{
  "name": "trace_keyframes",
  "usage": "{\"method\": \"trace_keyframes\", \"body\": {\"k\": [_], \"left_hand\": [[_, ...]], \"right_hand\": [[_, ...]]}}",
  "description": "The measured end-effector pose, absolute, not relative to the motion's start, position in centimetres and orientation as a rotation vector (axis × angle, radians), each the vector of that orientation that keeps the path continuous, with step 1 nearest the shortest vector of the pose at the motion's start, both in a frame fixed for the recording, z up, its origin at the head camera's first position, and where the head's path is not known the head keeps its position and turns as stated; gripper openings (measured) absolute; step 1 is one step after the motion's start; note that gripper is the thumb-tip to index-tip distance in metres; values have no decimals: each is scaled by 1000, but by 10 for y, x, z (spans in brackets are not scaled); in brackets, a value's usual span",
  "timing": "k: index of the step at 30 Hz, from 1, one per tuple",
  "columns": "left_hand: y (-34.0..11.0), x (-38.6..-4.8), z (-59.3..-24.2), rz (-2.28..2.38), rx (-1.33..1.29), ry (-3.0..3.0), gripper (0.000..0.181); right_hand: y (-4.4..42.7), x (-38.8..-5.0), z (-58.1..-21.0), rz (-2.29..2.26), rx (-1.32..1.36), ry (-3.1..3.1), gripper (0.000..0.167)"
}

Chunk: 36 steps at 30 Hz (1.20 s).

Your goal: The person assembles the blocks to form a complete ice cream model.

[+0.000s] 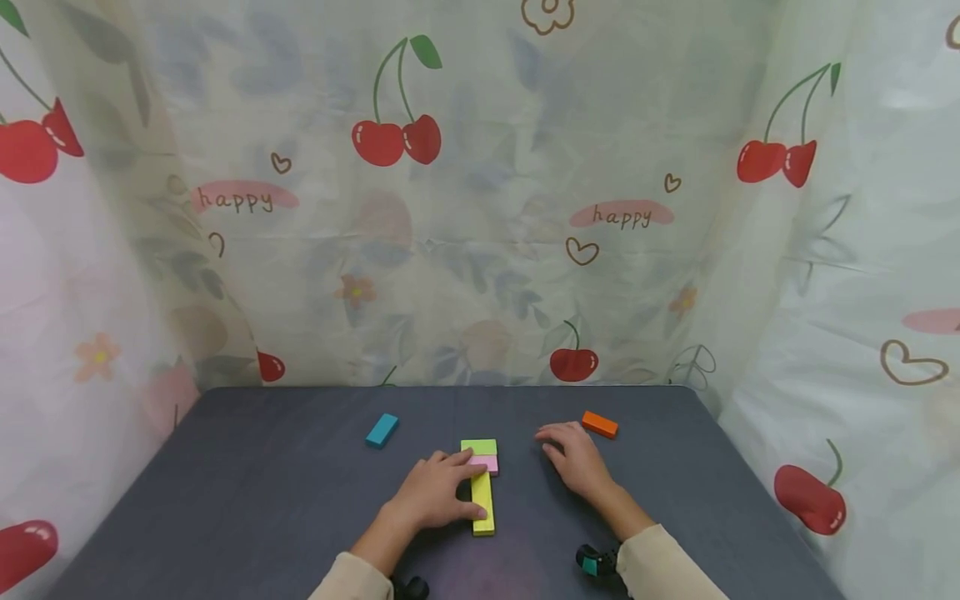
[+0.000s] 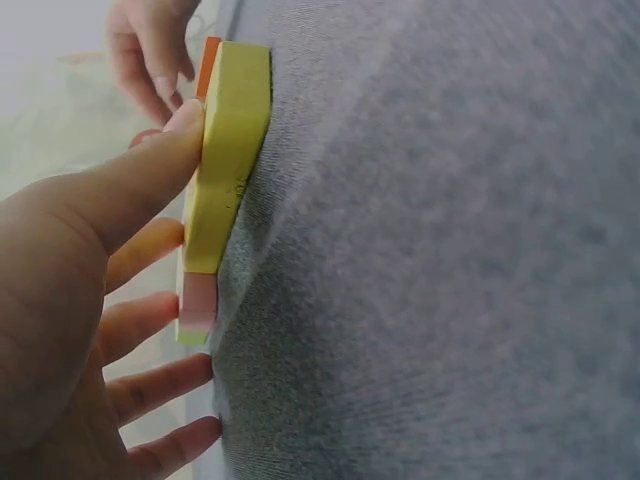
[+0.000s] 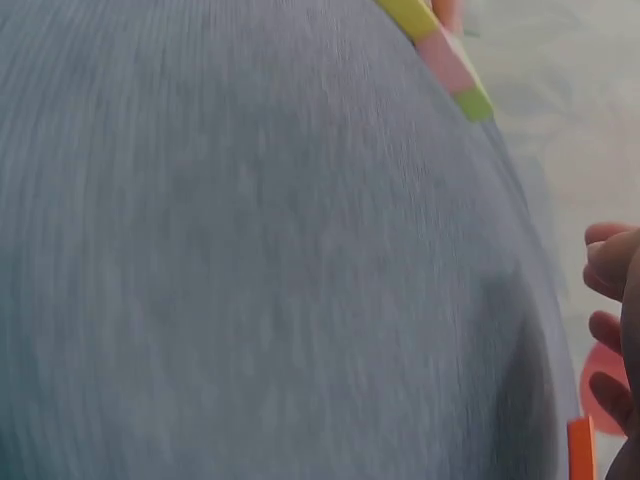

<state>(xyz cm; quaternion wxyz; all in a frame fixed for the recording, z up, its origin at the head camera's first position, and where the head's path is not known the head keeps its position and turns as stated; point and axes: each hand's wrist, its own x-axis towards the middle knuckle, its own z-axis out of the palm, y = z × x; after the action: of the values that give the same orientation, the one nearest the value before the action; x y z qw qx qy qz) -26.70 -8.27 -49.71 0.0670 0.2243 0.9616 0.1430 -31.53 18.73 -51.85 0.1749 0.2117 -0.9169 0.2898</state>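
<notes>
A long yellow block (image 1: 483, 504) lies lengthwise on the dark table, its far end at a pink block (image 1: 487, 461). Beyond the pink one, side by side with it, lies a light green block (image 1: 478, 446). My left hand (image 1: 431, 496) rests over the left of this row. In the left wrist view, its thumb (image 2: 150, 175) touches the top of the yellow block, and the other fingers spread loosely along the row. To the right, my right hand (image 1: 577, 462) hovers or rests with loosely bent fingers and holds nothing. An orange block (image 1: 600, 424) lies just beyond it.
A blue block (image 1: 382, 431) lies toward the back left of the table (image 1: 247, 500). Behind the table and at both sides hangs a curtain (image 1: 480, 183) printed with cherries. A dark wrist device (image 1: 594, 562) sits by the right sleeve.
</notes>
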Motion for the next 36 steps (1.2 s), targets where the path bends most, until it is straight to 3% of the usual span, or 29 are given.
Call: {"method": "trace_keyframes", "body": {"k": [19,26,36], "left_hand": [[-82,-267,-493,473,661,2884,68],[-80,-268,-493,476,649,2888,68],[-80,-268,-495,481,641,2886,68]], "right_hand": [[249,-334,-524,614,196,-2556,26],[257,-337,-525,563,154,-2656,32],[266,-341,-526,567,71,-2680,28]]}}
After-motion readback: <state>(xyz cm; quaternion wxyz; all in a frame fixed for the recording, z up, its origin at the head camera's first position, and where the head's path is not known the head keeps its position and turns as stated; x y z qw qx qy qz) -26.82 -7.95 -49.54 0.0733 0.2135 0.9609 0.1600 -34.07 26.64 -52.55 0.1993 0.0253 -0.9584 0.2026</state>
